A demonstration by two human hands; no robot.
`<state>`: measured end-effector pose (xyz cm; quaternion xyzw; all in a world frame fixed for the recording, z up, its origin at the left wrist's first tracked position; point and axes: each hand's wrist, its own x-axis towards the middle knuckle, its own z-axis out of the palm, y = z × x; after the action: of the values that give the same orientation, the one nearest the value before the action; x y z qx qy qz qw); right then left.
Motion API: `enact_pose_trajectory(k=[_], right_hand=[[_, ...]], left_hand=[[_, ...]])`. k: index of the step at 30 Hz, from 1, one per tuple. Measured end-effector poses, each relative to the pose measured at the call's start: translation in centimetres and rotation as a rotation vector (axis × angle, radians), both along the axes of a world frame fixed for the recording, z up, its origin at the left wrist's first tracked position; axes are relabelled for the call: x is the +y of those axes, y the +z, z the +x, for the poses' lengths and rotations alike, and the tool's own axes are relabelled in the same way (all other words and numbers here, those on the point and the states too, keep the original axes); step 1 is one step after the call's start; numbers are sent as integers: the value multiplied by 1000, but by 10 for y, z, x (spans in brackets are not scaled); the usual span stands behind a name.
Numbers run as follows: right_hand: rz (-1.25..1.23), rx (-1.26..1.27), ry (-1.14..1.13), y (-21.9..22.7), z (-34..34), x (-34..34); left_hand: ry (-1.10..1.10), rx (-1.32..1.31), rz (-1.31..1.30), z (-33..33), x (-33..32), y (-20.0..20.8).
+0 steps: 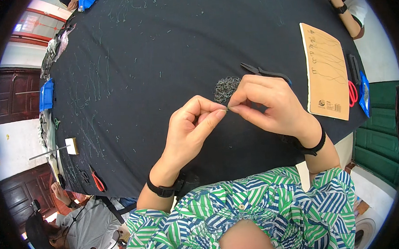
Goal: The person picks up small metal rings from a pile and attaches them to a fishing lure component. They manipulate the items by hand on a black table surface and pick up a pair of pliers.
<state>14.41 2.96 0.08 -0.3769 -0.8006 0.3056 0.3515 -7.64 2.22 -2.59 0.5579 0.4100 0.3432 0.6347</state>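
— While both hands meet over the dark tabletop (161, 59), what sits between them?

— A tiny thin piece, likely a small hook or bit of wire (227, 109), too small to tell for certain. The left hand (190, 127) pinches it between thumb and forefinger, grip closed on it. The right hand (270, 103) meets it from the other side, its fingertips pressed together on the same piece, so both grips are clamped on it, touching tip to tip.

— And where is that against the pile of small metal hooks (226, 87)?

— Just nearer the person than the pile, slightly above the cloth. The pile lies on the tabletop right behind the fingertips.

— What else lies around that pile?

— Black pliers (264, 71) lie just beyond it and to its right, partly hidden behind the right hand. Further right of the pile sits a tan card (325, 70) with thin lines fastened across it. Past the card, at the tabletop's edge, are red-handled scissors (353, 93) and a blue packet (364, 95).

— And on the other side?

— Far left of the pile, near the edge, lie a small tan block with a metal rod (69, 146), red-handled pliers (97, 180) nearer the person, and a blue tray (47, 94) further off. Green thread scraps (93, 80) are scattered over the cloth left of the pile.

— Anyone else?

— Another person's arm (343, 11) rests at the far right edge, and a seated person (79, 223) shows at the lower left.
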Motion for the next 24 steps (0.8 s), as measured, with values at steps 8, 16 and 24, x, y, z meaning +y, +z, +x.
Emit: enact_pose_trajectory(k=[8,16,24], right_hand=[[4,-8,18,-1,0,1],[18,-10,27,-5,2,0],[-71,33,-144,3,-3,-3]], left_hand=[[7,6,6,0,1,2],[10,-8,16,1,0,1],[67,-36,-66,0,1,2]])
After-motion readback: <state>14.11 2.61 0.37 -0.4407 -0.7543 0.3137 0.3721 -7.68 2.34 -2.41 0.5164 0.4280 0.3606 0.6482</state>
